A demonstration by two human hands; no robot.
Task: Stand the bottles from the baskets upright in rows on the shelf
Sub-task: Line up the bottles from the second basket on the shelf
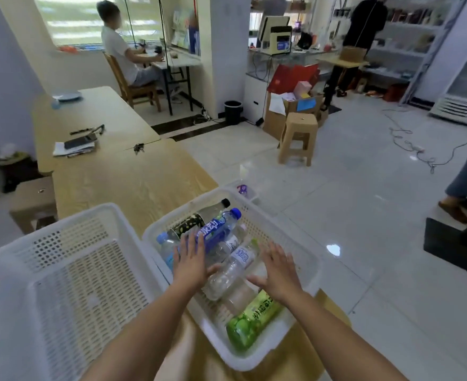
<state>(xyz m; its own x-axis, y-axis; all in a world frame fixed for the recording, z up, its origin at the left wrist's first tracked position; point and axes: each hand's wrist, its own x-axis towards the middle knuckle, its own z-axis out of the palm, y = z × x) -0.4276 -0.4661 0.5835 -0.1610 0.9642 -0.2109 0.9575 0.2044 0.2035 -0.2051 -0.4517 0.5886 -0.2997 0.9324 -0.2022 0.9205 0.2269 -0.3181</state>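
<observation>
Two white plastic baskets stand on a wooden table (133, 182). The left basket (62, 270) holds nothing I can see. The right basket (304, 259) holds several bottles lying flat: a blue-labelled bottle (217, 229), a dark-labelled bottle with a black cap (194, 221), clear bottles (232, 268) and a green bottle (251, 317). My left hand (191, 259) is spread over the bottles on the left side, fingers straight. Hovering over the right side, my right hand (276, 270) has its fingers spread and holds nothing. The two hands flank a clear bottle.
A second table (89, 114) beyond carries a phone, papers, keys and a plate. A beige stool (298, 136) stands on the tiled floor. Shelving (408, 37) lines the far right wall. One person sits at a desk; others stand at right.
</observation>
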